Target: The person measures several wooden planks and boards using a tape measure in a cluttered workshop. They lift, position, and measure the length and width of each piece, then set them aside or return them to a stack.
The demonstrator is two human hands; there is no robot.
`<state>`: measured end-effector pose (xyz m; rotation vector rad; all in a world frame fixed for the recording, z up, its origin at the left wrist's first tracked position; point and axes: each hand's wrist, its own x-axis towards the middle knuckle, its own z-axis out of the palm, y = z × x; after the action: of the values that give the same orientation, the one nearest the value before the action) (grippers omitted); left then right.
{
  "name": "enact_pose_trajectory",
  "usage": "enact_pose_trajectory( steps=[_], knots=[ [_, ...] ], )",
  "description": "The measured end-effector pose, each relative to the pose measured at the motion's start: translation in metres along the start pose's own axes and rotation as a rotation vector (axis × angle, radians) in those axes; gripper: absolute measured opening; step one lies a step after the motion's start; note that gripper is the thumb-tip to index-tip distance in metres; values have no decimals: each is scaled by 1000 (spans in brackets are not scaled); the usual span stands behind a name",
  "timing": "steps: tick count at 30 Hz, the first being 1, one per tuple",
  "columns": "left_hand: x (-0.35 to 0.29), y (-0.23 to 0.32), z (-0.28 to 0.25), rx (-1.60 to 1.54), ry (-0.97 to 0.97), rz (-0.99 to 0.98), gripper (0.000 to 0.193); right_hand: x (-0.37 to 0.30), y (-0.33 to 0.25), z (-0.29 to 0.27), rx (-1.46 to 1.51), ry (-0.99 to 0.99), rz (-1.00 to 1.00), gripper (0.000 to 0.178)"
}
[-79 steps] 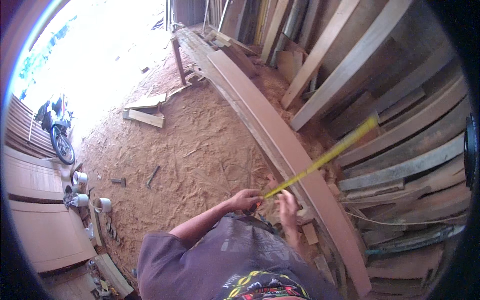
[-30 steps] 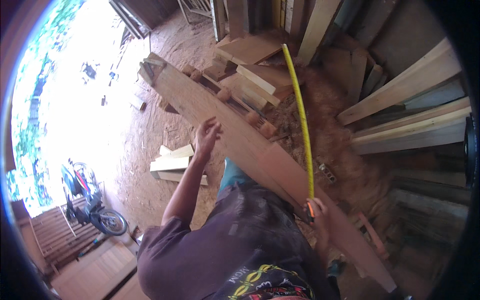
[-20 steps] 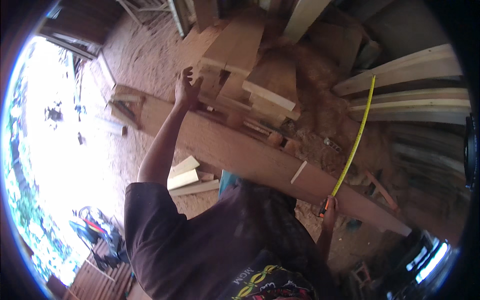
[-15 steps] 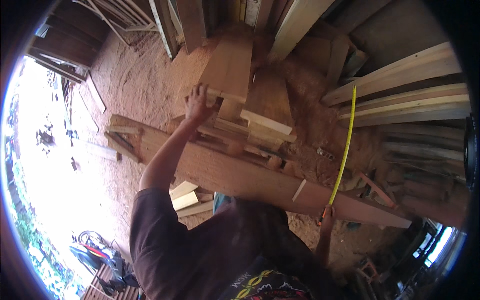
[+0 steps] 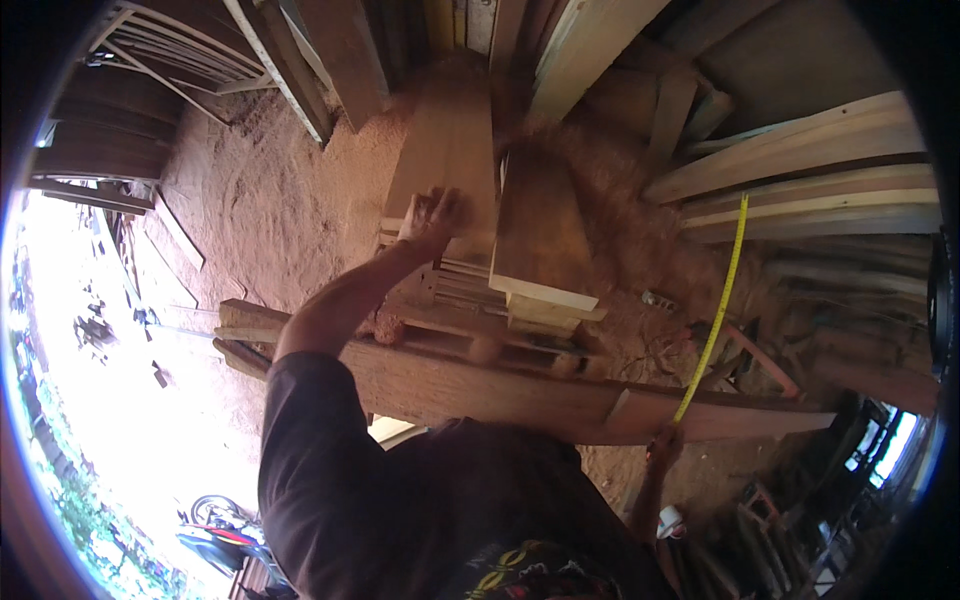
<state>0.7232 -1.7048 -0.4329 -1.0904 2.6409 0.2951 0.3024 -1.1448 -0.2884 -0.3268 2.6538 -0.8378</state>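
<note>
My left hand point(image 5: 432, 217) reaches forward and rests flat on a long wooden plank point(image 5: 450, 160) at the top of a stack of boards. My right hand point(image 5: 663, 447) is low at the right, gripping a yellow tape measure point(image 5: 715, 320) whose blade runs up and away toward the leaning boards. A wide reddish plank point(image 5: 480, 385) lies crosswise in front of me, between my body and the stack. A shorter pale board point(image 5: 540, 235) sits beside my left hand.
Boards lean against the wall at the upper right point(image 5: 800, 160). Sawdust covers the ground point(image 5: 280, 200). A wooden frame point(image 5: 180, 60) stands at the upper left. A motorbike point(image 5: 215, 525) is parked outside in bright light at the lower left.
The view has swung along the wide plank to the stacked boards. My left hand has reached out onto the top plank. The tape's blade has stayed extended from my right hand.
</note>
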Motion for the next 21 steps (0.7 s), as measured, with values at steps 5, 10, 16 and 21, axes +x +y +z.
enact_pose_trajectory(
  steps=[5, 10, 16, 21],
  knots=[
    [68, -64, -75, -76, 87, 31, 63, -3, 16, -2, -163, 103, -68, 25],
    [167, -142, -226, 96, 616, -75, 84, -12, -32, -1, -195, 27, 173, 29],
    [223, -133, -309, -259, 993, -327, 91, -14, -39, 10, -212, 135, 9, 30],
    [187, -136, -222, -368, 799, -367, 96, -13, -14, 11, -229, 152, 52, 31]
  ],
)
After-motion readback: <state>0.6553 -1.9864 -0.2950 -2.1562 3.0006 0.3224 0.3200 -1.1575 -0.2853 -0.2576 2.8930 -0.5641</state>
